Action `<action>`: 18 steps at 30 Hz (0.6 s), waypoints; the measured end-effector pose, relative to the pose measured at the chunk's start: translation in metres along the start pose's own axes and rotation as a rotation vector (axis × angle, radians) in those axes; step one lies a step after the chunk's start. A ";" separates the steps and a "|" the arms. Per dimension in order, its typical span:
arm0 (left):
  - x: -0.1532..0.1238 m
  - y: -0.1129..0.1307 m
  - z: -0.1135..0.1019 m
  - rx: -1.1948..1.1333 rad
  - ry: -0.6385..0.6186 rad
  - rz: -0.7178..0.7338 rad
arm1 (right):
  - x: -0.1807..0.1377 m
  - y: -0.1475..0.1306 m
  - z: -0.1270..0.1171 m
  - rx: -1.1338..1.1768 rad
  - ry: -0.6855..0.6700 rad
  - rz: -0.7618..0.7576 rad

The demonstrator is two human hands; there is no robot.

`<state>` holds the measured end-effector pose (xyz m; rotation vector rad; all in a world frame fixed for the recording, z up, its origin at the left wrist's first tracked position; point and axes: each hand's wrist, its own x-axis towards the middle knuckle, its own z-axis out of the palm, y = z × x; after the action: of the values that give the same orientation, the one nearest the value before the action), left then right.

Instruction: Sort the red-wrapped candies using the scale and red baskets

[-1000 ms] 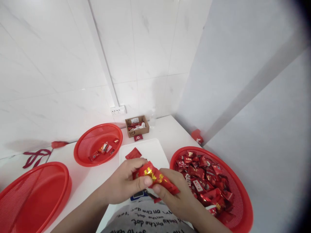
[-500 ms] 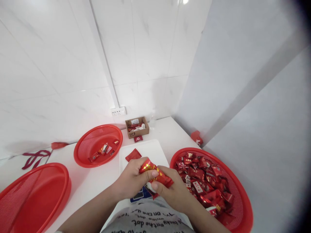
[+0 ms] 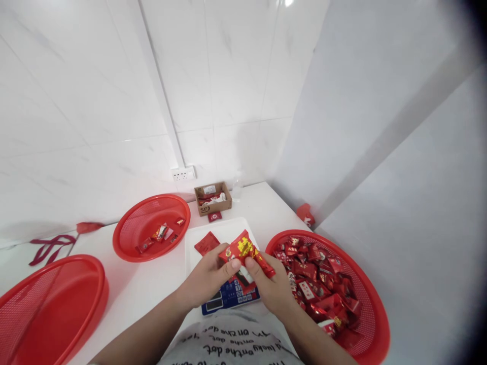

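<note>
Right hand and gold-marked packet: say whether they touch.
Touching: the head view shows the right hand holding the gold-marked packet, thumb over it.

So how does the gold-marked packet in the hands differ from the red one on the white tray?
The gold-marked packet is held between the left hand and right hand; the lying packet rests on the white tray.
The gold-marked packet shows bold gold marks; the lying packet shows none clearly.
The gold-marked packet looks shiny and creased, the lying packet flatter and duller.
Both are red.
</note>
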<state>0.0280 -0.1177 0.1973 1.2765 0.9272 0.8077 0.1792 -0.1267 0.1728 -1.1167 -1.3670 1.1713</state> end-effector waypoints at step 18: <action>0.003 -0.009 -0.003 0.335 0.125 0.033 | 0.010 0.006 -0.025 0.051 -0.346 0.110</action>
<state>0.0264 -0.1146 0.1879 1.5464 1.1806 0.7870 0.2028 -0.1140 0.1697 -0.9938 -1.5402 1.5242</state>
